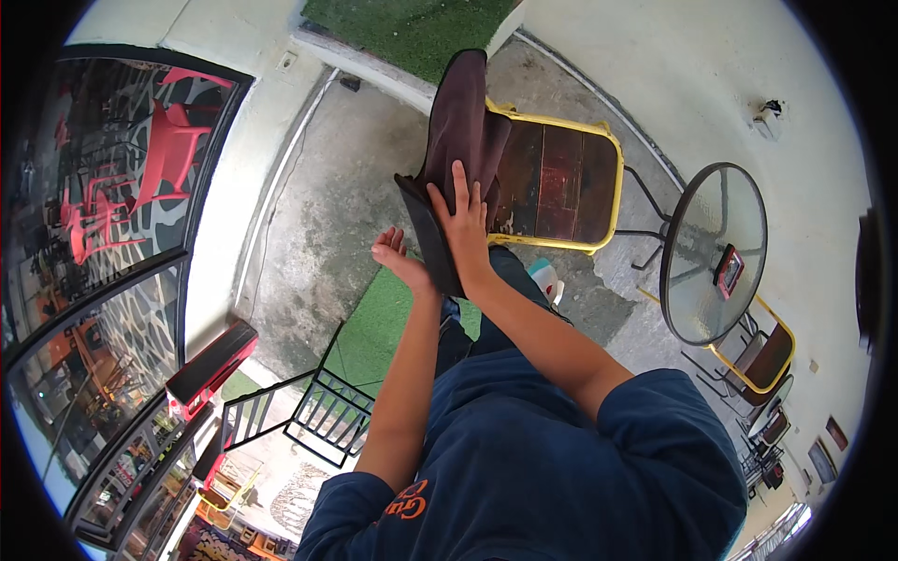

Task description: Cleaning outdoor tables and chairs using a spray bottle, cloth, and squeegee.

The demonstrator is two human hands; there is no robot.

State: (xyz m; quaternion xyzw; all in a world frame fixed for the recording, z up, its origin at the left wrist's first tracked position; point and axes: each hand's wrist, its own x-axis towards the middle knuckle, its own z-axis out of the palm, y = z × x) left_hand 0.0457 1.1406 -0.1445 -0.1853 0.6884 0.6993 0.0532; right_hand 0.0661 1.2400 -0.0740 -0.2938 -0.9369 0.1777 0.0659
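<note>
A dark maroon cloth [456, 119] with a black edge is bunched lengthwise in front of me, covering the left side of a yellow-framed wooden chair [558, 182]. My right hand [459, 224] lies on the cloth with its fingers spread and pointing away from me. To the left of the cloth's dark folded edge, my left hand [401, 258] is turned palm up, its fingers loosely bent and nothing seen in them. Its wrist is close against that edge; whether the cloth rests on it I cannot tell.
On the right stands a round glass-topped table [708, 210] with a red-framed item [729, 270] on it. Behind it is another yellow-framed chair [765, 350]. Black metal railings [330, 414], a window [140, 161] and a raised green-turf step [414, 35] surround the concrete floor [330, 161].
</note>
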